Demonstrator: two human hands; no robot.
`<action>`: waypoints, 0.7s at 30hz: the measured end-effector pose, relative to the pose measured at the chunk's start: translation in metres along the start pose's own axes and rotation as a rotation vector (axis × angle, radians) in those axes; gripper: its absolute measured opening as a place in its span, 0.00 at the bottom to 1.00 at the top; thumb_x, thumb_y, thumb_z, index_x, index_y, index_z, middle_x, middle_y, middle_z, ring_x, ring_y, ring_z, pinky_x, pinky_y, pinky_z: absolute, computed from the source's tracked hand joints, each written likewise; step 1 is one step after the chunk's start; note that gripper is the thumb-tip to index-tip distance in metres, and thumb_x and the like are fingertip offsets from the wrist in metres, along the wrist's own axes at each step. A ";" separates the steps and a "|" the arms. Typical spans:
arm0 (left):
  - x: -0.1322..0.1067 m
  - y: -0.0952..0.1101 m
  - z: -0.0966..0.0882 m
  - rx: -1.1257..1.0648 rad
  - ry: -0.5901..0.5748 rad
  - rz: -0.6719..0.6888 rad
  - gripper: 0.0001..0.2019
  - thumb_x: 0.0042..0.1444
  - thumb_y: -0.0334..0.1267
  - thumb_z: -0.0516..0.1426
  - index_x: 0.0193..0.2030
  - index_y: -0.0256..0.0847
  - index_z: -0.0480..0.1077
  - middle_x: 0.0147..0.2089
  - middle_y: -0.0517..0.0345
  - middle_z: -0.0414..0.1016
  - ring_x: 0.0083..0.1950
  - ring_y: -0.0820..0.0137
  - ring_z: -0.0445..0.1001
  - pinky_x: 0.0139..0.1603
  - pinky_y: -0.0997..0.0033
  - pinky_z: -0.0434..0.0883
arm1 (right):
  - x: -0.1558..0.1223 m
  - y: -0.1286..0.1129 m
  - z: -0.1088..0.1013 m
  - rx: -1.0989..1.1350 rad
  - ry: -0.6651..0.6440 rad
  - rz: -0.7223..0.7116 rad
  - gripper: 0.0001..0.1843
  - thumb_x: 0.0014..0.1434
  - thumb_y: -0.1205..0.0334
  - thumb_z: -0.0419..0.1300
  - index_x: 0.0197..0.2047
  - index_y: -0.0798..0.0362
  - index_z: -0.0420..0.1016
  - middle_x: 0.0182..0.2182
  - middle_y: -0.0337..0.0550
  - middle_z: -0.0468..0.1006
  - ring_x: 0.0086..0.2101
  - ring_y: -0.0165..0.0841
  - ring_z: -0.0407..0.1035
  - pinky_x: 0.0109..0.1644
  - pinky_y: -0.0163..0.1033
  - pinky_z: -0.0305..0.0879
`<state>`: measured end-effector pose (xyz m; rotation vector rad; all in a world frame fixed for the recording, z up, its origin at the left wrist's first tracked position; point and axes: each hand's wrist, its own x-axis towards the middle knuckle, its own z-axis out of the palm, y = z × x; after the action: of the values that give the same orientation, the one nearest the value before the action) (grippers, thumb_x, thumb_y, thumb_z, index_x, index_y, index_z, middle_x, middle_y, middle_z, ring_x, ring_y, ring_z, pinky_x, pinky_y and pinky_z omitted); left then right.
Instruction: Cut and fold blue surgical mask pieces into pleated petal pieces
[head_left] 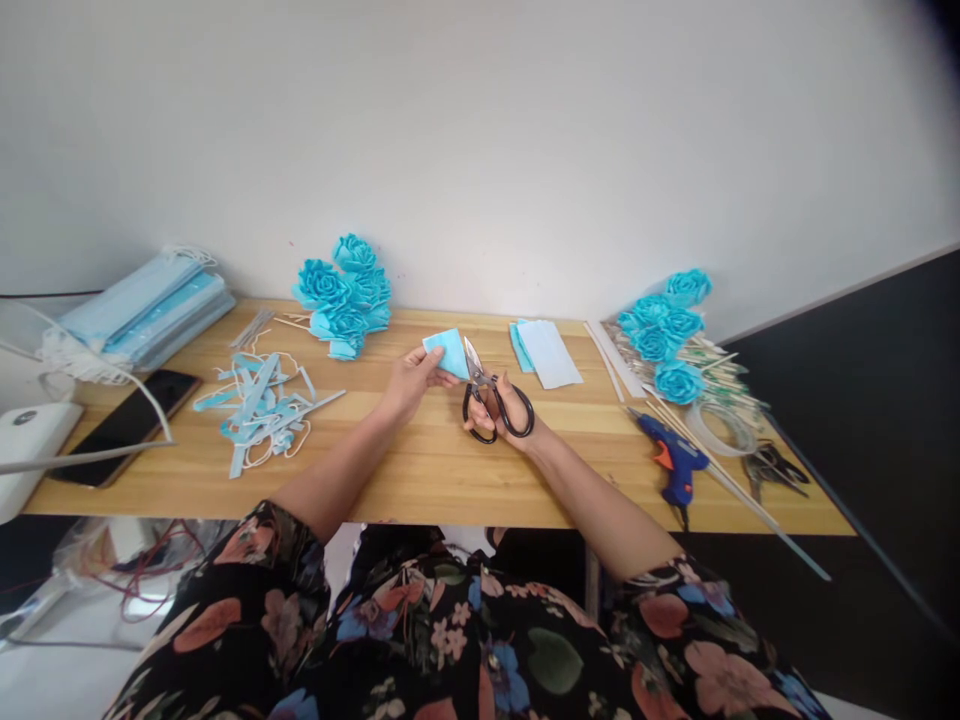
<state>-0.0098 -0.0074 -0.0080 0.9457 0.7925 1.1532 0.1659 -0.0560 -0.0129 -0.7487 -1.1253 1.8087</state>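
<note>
Between the thumb and fingers of my left hand (417, 378) is a folded piece of light-blue mask fabric (448, 353). My right hand (504, 408) grips a pair of scissors (477, 372) by its black loop handles, the blades pointing up and away from me. The blades lie right beside the fabric's right edge; whether they touch it I cannot tell. Just to the right, a white fabric sheet (551, 354) rests partly over a blue one (520, 347) on the wooden table (420, 480).
Cut strips and ear loops (262, 410) lie left, near a phone (124, 425) and a stack of masks (146, 310). Blue fabric flowers stand at back left (349, 295) and right (667, 325). A glue gun (675, 460), sticks (739, 490) and pliers-like black tool (772, 468) lie right.
</note>
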 end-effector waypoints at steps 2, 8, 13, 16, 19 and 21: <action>-0.001 0.001 0.001 0.021 0.002 0.004 0.24 0.47 0.54 0.68 0.37 0.32 0.73 0.26 0.52 0.80 0.25 0.68 0.78 0.30 0.72 0.74 | 0.000 -0.001 0.000 -0.001 0.005 -0.002 0.42 0.51 0.24 0.56 0.54 0.50 0.68 0.18 0.27 0.64 0.15 0.23 0.52 0.32 0.41 0.72; 0.000 -0.007 0.000 0.133 -0.049 0.021 0.25 0.45 0.58 0.67 0.34 0.34 0.74 0.25 0.52 0.79 0.24 0.69 0.78 0.29 0.73 0.74 | 0.000 0.001 -0.003 0.009 0.014 -0.031 0.39 0.54 0.26 0.56 0.55 0.50 0.69 0.19 0.28 0.65 0.15 0.23 0.52 0.33 0.40 0.72; 0.000 -0.010 0.000 0.092 -0.040 -0.034 0.26 0.43 0.58 0.68 0.35 0.35 0.73 0.25 0.53 0.80 0.24 0.68 0.78 0.28 0.74 0.73 | 0.000 -0.001 -0.004 0.014 0.023 -0.069 0.38 0.54 0.27 0.57 0.52 0.51 0.71 0.19 0.28 0.65 0.15 0.24 0.52 0.30 0.39 0.72; 0.000 -0.008 0.002 0.061 -0.029 -0.052 0.26 0.42 0.58 0.69 0.35 0.35 0.73 0.24 0.53 0.79 0.24 0.68 0.77 0.27 0.73 0.73 | 0.000 -0.002 -0.002 0.002 0.060 -0.081 0.37 0.54 0.28 0.57 0.51 0.51 0.71 0.17 0.28 0.64 0.14 0.24 0.50 0.28 0.38 0.70; 0.000 -0.007 0.003 0.064 -0.031 -0.051 0.26 0.43 0.57 0.69 0.35 0.35 0.72 0.24 0.53 0.79 0.23 0.69 0.77 0.28 0.73 0.72 | 0.000 -0.002 0.000 0.010 0.065 -0.106 0.36 0.54 0.28 0.58 0.51 0.51 0.71 0.17 0.27 0.63 0.14 0.24 0.50 0.27 0.37 0.69; 0.000 -0.008 0.003 0.064 -0.032 -0.044 0.26 0.43 0.57 0.69 0.35 0.34 0.72 0.24 0.53 0.79 0.24 0.69 0.77 0.28 0.73 0.72 | 0.001 -0.001 0.000 0.010 0.075 -0.117 0.36 0.54 0.28 0.58 0.50 0.52 0.71 0.17 0.27 0.63 0.13 0.23 0.49 0.25 0.37 0.68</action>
<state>-0.0045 -0.0088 -0.0141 0.9934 0.8246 1.0776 0.1660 -0.0551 -0.0119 -0.7237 -1.0880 1.6743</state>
